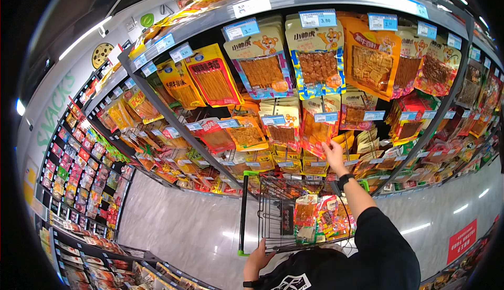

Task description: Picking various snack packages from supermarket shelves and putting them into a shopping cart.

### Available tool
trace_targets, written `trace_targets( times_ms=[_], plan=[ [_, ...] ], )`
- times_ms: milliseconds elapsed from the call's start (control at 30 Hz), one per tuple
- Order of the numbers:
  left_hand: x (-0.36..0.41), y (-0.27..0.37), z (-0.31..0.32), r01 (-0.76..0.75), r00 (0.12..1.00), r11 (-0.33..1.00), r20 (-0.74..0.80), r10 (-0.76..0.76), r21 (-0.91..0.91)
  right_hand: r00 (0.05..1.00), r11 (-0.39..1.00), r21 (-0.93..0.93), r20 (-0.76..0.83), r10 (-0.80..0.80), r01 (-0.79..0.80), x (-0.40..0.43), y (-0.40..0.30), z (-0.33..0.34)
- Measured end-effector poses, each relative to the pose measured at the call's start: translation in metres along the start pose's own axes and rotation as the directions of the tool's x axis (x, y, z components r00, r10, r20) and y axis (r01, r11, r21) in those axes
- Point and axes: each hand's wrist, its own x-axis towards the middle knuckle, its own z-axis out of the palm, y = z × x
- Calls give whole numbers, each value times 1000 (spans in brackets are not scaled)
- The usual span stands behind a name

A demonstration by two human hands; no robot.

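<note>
My right hand [334, 158] reaches up to the rack, its fingertips at the lower edge of a hanging snack pouch [317, 130] with a red border and a clear window; the thumb and fingers pinch its bottom corner. The pouch hangs beneath its price tag. Low in the picture, my left hand [258, 258] is by the near side of a wire shopping cart [271, 211], close to the green end of its black handle. Its thumb and fingers are apart, holding nothing. Several colourful snack packets [315, 217] lie in the cart's basket.
Rows of snack pouches hang from a dark metal rack [157, 109] with price tags. Another snack shelf [86, 172] stands at the left, and a shelf [102, 266] with packets lies at the lower left. Grey tiled floor [177, 219] runs between them, with a red floor sign [462, 241] at the right.
</note>
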Motion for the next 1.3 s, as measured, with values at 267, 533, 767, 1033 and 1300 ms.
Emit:
trace_targets(
  times_ms=[267, 533, 767, 1033, 1300],
  plan=[
    [13, -33, 8, -20, 999, 996, 52, 16, 86, 977, 988, -152, -203, -62, 31, -89, -75, -8],
    [39, -35, 2, -222, 960, 974, 167, 227, -49, 946, 999, 36, -322, 38, -28, -181, -105, 13],
    [60, -31, 5, -297, 921, 753, 33, 389, -587, 987, 959, -259, 83, 138, -112, -225, -160, 28],
    [37, 22, -40, 13, 954, 307, 104, 282, -952, 918, 951, 28, 274, 288, -307, -276, -169, 42],
    [46, 18, -17, -228, 863, 266, -68, 500, -937, 919, 897, 203, 114, 377, -393, -318, -196, 36]
  ],
)
